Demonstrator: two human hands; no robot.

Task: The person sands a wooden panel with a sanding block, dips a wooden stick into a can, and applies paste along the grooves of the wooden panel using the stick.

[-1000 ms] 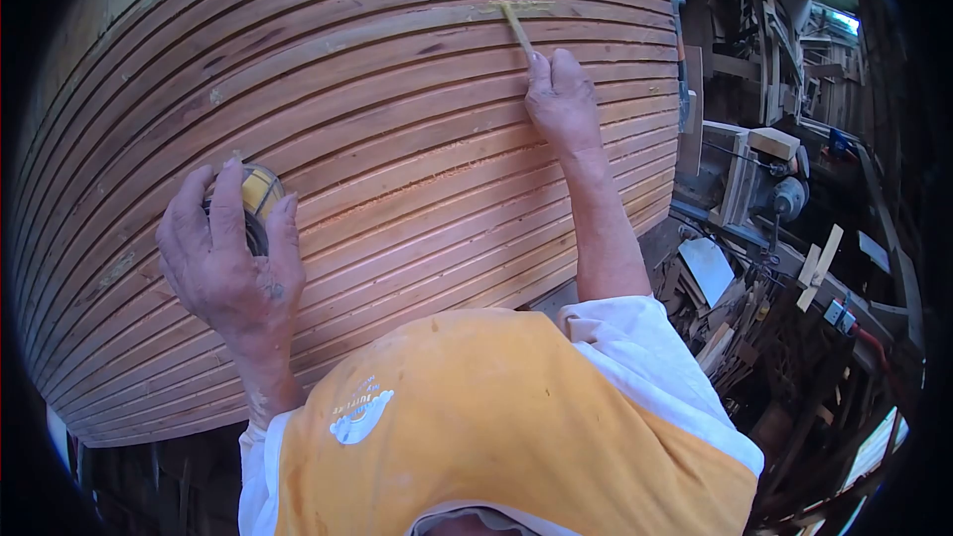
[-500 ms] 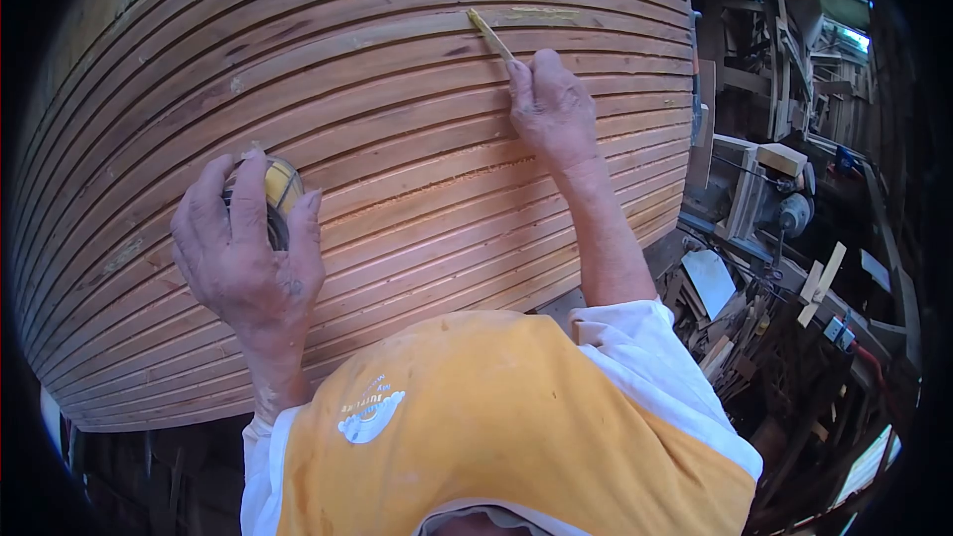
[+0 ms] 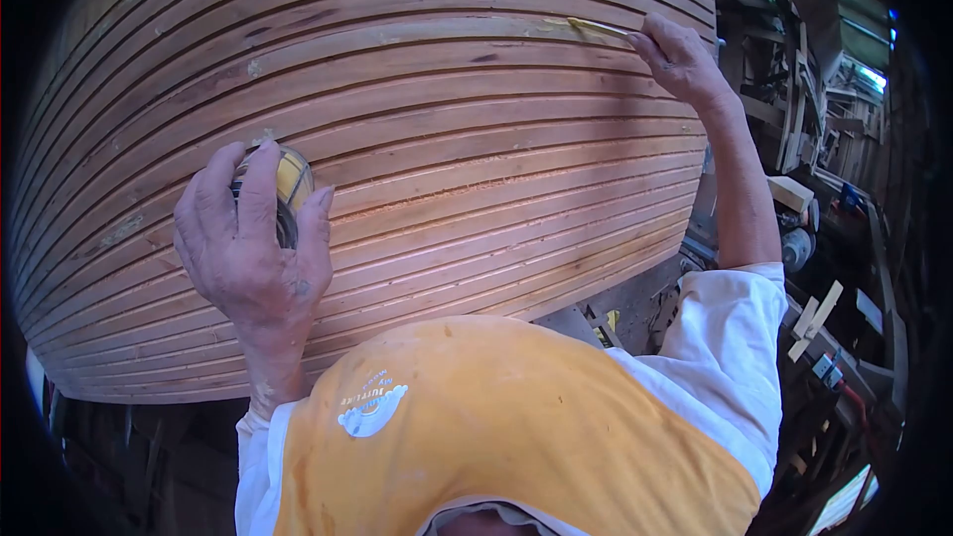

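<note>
My left hand is wrapped round a round container with yellowish material in it, held close over the wooden planks. Pinched in my right hand is a thin stick, whose yellow-smeared tip touches a plank near the top of the curved surface. A yellow smear lies along the plank at that tip. My left palm and part of the container's far side are hidden.
At the right are a wood block, a grey power tool and crossed wood strips. A power socket with a red cable stands below them. Dark timber scraps fill the right edge.
My right hand has moved left, then clearly right with the stick, which now lies flatter. My left hand has shifted slightly right with the container. The view has moved a little.
</note>
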